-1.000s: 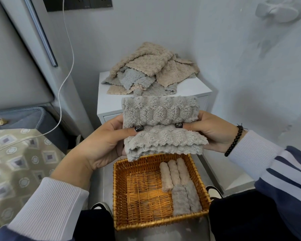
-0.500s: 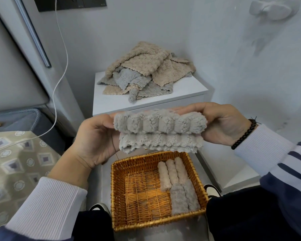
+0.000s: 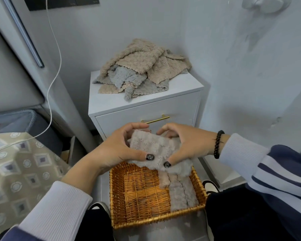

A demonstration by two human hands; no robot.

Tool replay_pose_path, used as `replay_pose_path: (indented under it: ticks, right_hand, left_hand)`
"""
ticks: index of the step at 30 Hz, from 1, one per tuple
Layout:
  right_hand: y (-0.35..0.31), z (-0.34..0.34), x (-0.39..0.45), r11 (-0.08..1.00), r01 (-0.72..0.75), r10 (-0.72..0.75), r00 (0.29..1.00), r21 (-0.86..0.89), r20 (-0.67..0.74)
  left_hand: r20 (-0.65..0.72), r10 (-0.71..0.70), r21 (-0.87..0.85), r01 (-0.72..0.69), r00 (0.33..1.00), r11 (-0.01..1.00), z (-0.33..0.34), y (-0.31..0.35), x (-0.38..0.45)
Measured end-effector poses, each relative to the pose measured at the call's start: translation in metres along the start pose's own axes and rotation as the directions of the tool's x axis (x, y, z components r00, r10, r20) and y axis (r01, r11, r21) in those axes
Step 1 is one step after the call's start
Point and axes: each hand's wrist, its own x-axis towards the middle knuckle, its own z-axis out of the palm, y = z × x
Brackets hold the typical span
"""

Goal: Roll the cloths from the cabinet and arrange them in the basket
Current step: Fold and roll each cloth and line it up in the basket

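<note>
Cloth in hand: grey fleece cloth (image 3: 155, 150), which I see held above the basket's far edge.
Left hand (image 3: 118, 150): fingers curled over the cloth's left end, thumb pinching its front.
Right hand (image 3: 189, 146): same pinch on the right end.
Basket (image 3: 122, 202): wicker, on the floor; rolled cloths (image 3: 179, 192) lined along its right side.
Cabinet (image 3: 146, 105): white, loose cloth pile (image 3: 142, 70) on top.

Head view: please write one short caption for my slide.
Both hands, left and right, hold a fluffy grey cloth over the woven wicker basket.
</note>
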Motion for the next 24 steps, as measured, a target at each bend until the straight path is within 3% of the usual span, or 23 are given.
replay_pose_path:
  ticks: [4,7,11,15,19,22,24]
  right_hand:
    - [0.006,0.025,0.013,0.974,0.015,0.032,0.979,-0.228,0.201]
    - [0.018,0.041,0.025,0.951,-0.010,0.075,0.977,-0.308,0.199]
    - [0.043,0.049,0.041,0.941,-0.083,0.140,0.978,-0.327,0.155]
    - [0.082,0.060,0.053,0.884,-0.263,0.321,0.943,-0.386,0.092]
    - [0.114,0.089,0.066,0.839,-0.423,0.432,0.901,-0.342,-0.054]
    - [0.129,0.131,0.078,0.796,-0.454,0.397,0.891,-0.400,-0.222]
    - [0.136,0.159,0.083,0.852,-0.452,0.400,0.888,-0.264,-0.227]
  left_hand:
    - [-0.012,0.004,0.238,-0.001,1.000,0.971,0.012,-0.013,0.007]
    - [-0.060,0.010,0.479,0.020,0.998,0.878,0.013,-0.027,0.011]
    - [-0.139,-0.041,0.442,0.099,0.989,0.891,0.017,-0.054,0.016]
    - [-0.164,-0.251,0.425,0.297,0.954,0.855,0.024,-0.093,0.024]
    - [-0.123,-0.457,0.147,0.472,0.881,0.869,0.041,-0.137,0.027]
    - [-0.117,-0.569,-0.156,0.551,0.814,0.820,0.052,-0.172,0.032]
    - [-0.141,-0.604,-0.295,0.549,0.784,0.782,0.056,-0.191,0.040]
